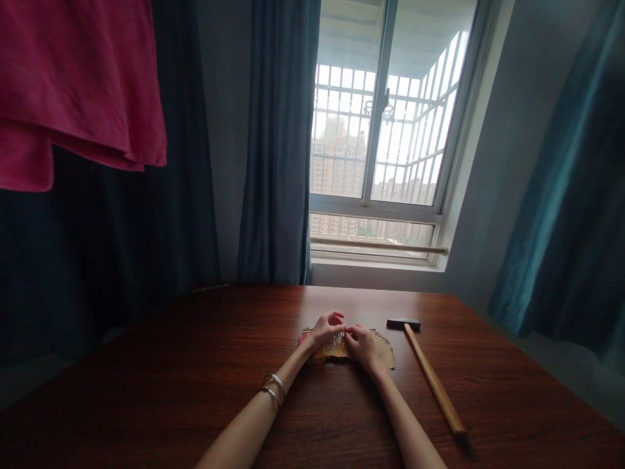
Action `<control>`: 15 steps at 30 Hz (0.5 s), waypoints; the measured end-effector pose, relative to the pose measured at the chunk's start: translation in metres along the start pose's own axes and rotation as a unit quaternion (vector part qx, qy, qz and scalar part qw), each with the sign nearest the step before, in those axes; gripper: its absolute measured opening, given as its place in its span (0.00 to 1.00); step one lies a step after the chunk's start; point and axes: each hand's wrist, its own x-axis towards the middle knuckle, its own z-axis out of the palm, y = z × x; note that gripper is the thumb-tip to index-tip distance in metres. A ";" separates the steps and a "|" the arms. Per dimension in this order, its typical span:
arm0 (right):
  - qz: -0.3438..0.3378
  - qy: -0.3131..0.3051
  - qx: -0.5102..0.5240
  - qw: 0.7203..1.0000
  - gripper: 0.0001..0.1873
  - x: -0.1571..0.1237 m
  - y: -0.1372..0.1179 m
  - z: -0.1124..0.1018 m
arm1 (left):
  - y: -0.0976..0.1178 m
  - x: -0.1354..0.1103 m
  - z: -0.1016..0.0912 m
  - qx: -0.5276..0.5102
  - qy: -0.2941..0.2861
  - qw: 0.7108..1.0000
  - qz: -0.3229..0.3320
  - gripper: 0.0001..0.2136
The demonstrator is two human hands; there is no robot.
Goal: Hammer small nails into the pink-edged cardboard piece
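A spread folding fan (pixel 383 350), tan with a patterned, slatted face and some red at its left end, lies on the brown wooden table (pixel 234 384). My left hand (pixel 327 329) is over its left part, thumb and forefinger pinched at the far edge while the other fingers curl above. Right beside it, my right hand (pixel 361 345) covers the fan's middle with its fingers bent in, the fingertips almost meeting those of the left. Both hands hide much of the fan, and the exact spot they pinch is too small to make out.
To the right of the fan lies a hammer (pixel 432 378) with a black head and a wooden handle. Behind the table are a barred window (pixel 375 208) and a blue curtain (pixel 278 143). A pink cloth (pixel 83 85) hangs at the upper left.
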 end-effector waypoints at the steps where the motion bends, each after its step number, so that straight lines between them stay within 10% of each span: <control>1: 0.001 -0.002 0.000 1.000 0.10 0.000 0.000 0.000 | -0.002 0.000 0.000 0.008 -0.004 1.000 0.004 0.18; 15: 0.019 -0.020 -0.006 1.000 0.09 0.000 -0.007 -0.005 | 0.002 0.000 -0.002 0.077 0.009 0.997 0.008 0.14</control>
